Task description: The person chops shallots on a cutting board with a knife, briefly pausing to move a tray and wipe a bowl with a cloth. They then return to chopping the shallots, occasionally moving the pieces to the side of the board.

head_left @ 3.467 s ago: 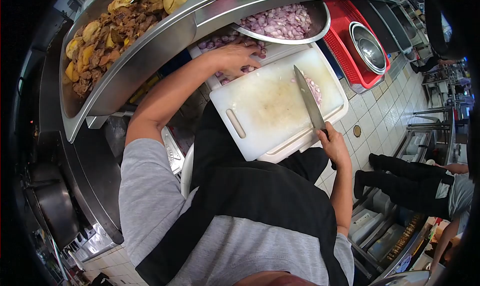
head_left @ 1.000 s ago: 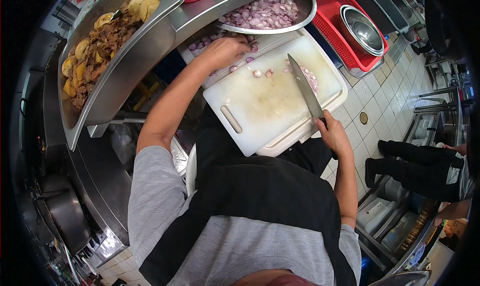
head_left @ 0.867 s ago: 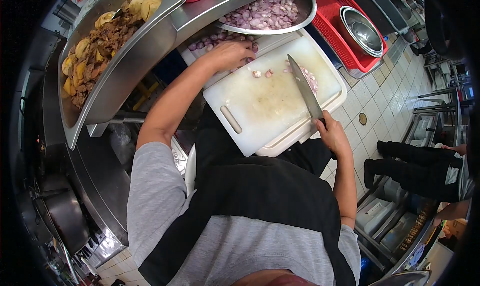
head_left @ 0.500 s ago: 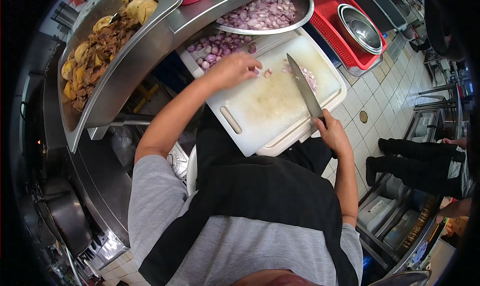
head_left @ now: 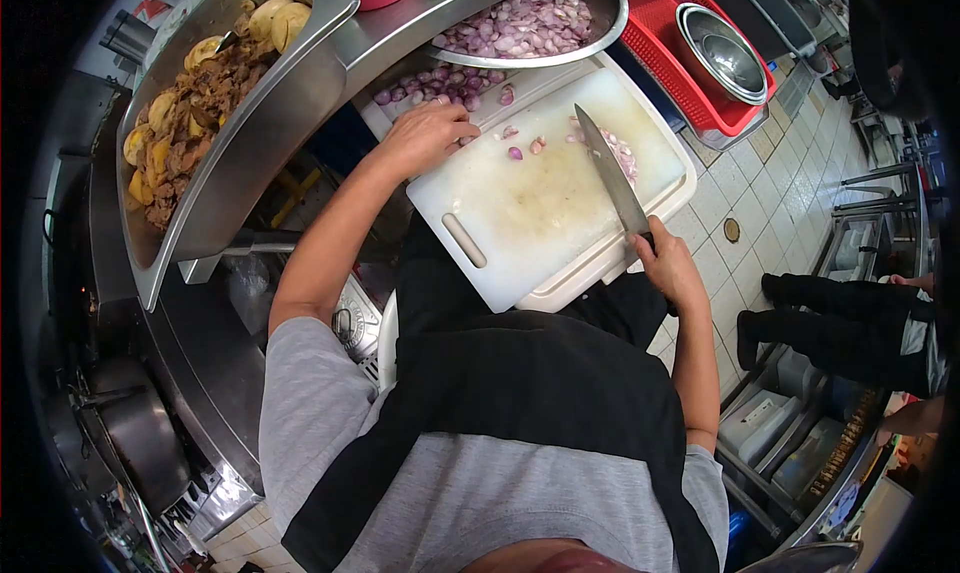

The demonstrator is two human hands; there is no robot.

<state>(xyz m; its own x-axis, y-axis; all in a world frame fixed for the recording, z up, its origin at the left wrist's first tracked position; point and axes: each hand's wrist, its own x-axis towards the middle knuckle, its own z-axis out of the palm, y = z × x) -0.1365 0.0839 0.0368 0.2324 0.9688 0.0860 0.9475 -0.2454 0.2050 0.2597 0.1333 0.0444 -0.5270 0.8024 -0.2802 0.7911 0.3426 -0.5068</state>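
My right hand (head_left: 673,266) grips the handle of a chef's knife (head_left: 615,180), its blade lying diagonally over the white cutting board (head_left: 480,213). Beside the blade is a small heap of sliced shallots (head_left: 622,158). My left hand (head_left: 430,138) is at the board's far left edge, fingers curled; what they hold, if anything, is hidden. Just beyond it sits a pile of whole purple shallots (head_left: 455,81). A small purple shallot (head_left: 515,154) and a few pale pieces lie on the board between my hands. The board rests on a cream plastic tub (head_left: 685,178).
A metal bowl (head_left: 622,23) of peeled shallots stands behind the board. At left is a steel pan (head_left: 250,123) of cooked meat and eggs. A red basket (head_left: 650,33) holds nested metal bowls (head_left: 725,58). Another person's dark-clad legs (head_left: 830,323) show at right.
My left hand has moved left, off the middle of the board toward its edge by the whole shallots. A small purple shallot now lies on the board. The knife stays in place.
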